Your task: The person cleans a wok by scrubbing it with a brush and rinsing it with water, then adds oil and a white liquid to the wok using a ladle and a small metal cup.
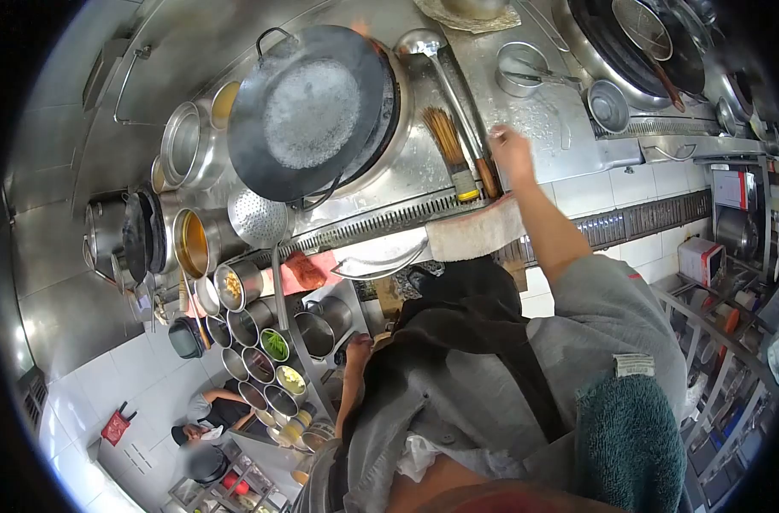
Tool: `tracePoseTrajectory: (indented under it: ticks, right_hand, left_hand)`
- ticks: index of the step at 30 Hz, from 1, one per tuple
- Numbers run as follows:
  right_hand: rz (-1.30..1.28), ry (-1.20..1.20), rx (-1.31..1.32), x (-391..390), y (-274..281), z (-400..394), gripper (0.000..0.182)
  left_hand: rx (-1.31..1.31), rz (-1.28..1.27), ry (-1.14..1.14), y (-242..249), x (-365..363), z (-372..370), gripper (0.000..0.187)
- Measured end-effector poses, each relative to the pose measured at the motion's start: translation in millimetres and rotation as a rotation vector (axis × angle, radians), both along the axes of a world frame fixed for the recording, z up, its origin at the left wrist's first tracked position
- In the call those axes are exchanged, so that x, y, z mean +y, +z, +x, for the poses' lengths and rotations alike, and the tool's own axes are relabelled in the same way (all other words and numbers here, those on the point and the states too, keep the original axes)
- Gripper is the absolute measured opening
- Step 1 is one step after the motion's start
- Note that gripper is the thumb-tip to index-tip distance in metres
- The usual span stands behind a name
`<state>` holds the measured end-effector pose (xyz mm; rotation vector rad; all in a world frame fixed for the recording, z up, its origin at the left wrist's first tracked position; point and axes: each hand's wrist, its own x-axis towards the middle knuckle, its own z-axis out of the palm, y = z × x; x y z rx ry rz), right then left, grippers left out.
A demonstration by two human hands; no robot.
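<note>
A black wok (pixel 308 111) with bubbling, whitish liquid sits on the burner, and a small flame shows behind its rim. My right hand (pixel 511 150) is over the steel counter, to the right of a ladle (pixel 458 94) with a wooden handle; its fingers are bent and blurred. Beside the ladle lies a bamboo brush (pixel 451 154) with a yellow-banded end. My left hand (pixel 359 349) is low, near a steel pot (pixel 315 333) at the counter's edge; its fingers look curled, and what they hold, if anything, is hidden.
Ingredient containers (pixel 257 363) stand at lower left, near an orange-liquid pot (pixel 193 243) and a perforated skimmer (pixel 258 218). A folded cloth (pixel 475 232) lies on the front edge. A small pot (pixel 522 68) and bowl (pixel 608 107) stand right. Another person (pixel 223 410) is at lower left.
</note>
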<state>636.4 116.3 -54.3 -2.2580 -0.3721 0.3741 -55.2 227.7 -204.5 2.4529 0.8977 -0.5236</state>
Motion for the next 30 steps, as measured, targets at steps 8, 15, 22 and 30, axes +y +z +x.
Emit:
tracePoseTrajectory:
  ticks: [8, 15, 22, 30]
  right_hand:
    - [-0.49, 0.292, -0.164, 45, -55, -83, 0.036]
    - [-0.581, 0.207, -0.26, 72, -68, -76, 0.053]
    - [-0.036, 0.034, 0.091, 42, 36, -84, 0.061]
    - [-0.144, -0.297, -0.038, 122, 28, 50, 0.054]
  left_hand:
    - [0.07, -0.289, 0.833, 75, -19, 31, 0.028]
    - [-0.213, -0.154, 0.584, 19, -33, -52, 0.019]
    - [0.093, -0.269, 0.663, 10, -40, -45, 0.019]
    - [0.036, -0.318, 0.722, 25, -8, 23, 0.018]
